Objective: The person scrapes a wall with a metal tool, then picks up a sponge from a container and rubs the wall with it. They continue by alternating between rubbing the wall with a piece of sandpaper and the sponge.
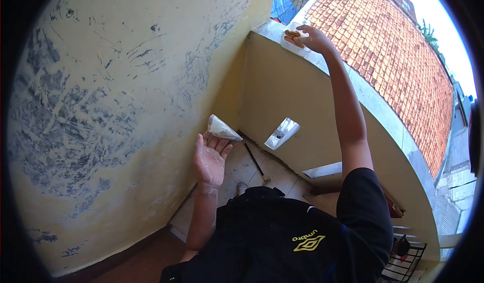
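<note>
On the parapet, the right hand (310, 37) grips a brown lump (292, 33); the left hand (210, 159) holds a dusty wedge-shaped scraper (221, 128).

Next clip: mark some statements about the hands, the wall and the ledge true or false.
1. The left hand holds a pale, plaster-covered flat tool at its fingertips. True.
2. The right hand hangs down beside the body. False: it reaches up to the grey concrete ledge top.
3. The right hand touches a small brown object on a white container. True.
4. The scraped yellow wall is freshly painted blue. False: it is yellow with grey scuffs.
</note>
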Demonstrator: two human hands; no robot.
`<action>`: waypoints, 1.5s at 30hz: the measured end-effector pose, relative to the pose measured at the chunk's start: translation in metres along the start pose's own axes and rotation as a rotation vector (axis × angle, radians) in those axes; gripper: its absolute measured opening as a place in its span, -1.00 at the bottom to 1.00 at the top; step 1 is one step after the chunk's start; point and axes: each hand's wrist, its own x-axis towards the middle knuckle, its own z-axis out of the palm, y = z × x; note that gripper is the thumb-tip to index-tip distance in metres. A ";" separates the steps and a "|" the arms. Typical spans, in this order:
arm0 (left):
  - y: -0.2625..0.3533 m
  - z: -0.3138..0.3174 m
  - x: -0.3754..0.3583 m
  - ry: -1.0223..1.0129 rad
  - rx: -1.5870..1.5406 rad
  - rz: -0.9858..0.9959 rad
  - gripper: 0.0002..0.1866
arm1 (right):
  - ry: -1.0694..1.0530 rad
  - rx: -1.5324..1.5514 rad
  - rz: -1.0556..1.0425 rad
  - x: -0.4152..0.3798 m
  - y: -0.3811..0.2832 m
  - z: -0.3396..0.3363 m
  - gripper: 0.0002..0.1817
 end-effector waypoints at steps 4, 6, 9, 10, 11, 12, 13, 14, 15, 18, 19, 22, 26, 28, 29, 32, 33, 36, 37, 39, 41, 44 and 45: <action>0.010 -0.008 -0.002 0.013 -0.128 0.030 -0.43 | -0.394 -0.065 0.101 0.047 0.002 0.014 -0.16; 0.014 -0.016 -0.003 0.030 -0.110 0.059 -0.48 | -0.261 -0.217 0.032 0.037 -0.008 0.019 -0.24; 0.017 -0.032 -0.001 0.105 -0.050 0.096 -0.51 | -0.109 -0.264 -0.089 0.044 0.019 0.040 -0.45; 0.017 -0.040 0.000 0.123 -0.039 0.115 -0.54 | -0.072 -0.203 -0.137 0.042 0.017 0.039 -0.52; 0.018 -0.043 -0.003 0.141 -0.048 0.130 -0.54 | -0.036 -0.142 -0.183 0.035 0.016 0.037 -0.58; 0.020 -0.046 -0.005 0.157 -0.057 0.136 -0.55 | -0.021 -0.043 -0.224 0.036 0.023 0.039 -0.66; 0.023 -0.048 -0.006 0.170 -0.063 0.141 -0.56 | -0.023 0.059 -0.231 0.035 0.027 0.041 -0.68; 0.025 -0.052 -0.005 0.181 -0.065 0.154 -0.56 | 0.019 0.167 -0.250 0.038 0.033 0.044 -0.67; 0.024 -0.056 -0.005 0.199 -0.078 0.160 -0.56 | 0.060 0.275 -0.265 0.041 0.045 0.051 -0.64; 0.023 -0.058 -0.005 0.233 -0.085 0.189 -0.55 | 0.153 0.319 -0.356 0.041 0.036 0.039 -0.65; 0.023 -0.057 -0.006 0.235 -0.072 0.203 -0.55 | 0.197 0.319 -0.281 0.044 0.033 0.039 -0.72; 0.024 -0.054 -0.008 0.227 -0.045 0.207 -0.59 | 0.271 0.322 -0.068 0.048 0.019 0.030 -0.73; 0.024 -0.046 -0.002 0.216 0.015 0.180 -0.56 | 0.361 0.466 0.050 0.068 0.036 0.033 -0.68; 0.023 -0.045 -0.001 0.225 0.018 0.181 -0.54 | 0.356 0.754 0.189 0.059 0.010 0.026 -0.76; 0.022 -0.045 0.000 0.214 0.025 0.171 -0.54 | 0.370 0.927 0.121 0.067 0.015 0.034 -0.79; 0.019 -0.044 0.005 0.194 0.021 0.154 -0.54 | 0.339 1.086 0.243 0.074 0.005 0.033 -0.80; 0.018 -0.042 0.007 0.185 0.026 0.145 -0.54 | 0.336 1.097 0.269 0.072 0.000 0.030 -0.79; 0.017 -0.033 0.009 0.161 0.029 0.128 -0.55 | 0.347 1.129 0.299 0.071 -0.002 0.029 -0.68; 0.017 -0.031 0.010 0.148 0.032 0.132 -0.55 | 0.326 1.151 0.312 0.072 0.000 0.029 -0.59; 0.016 -0.028 0.011 0.152 0.029 0.134 -0.55 | 0.364 1.154 0.315 0.072 0.000 0.030 -0.68; 0.016 -0.028 0.013 0.160 0.027 0.139 -0.55 | 0.398 1.160 0.317 0.072 -0.003 0.030 -0.75; 0.015 -0.028 0.014 0.173 0.037 0.144 -0.54 | 0.378 1.203 0.244 0.073 -0.004 0.028 -0.76; 0.016 -0.027 0.014 0.171 0.035 0.145 -0.54 | 0.370 1.205 0.244 0.069 -0.009 0.024 -0.76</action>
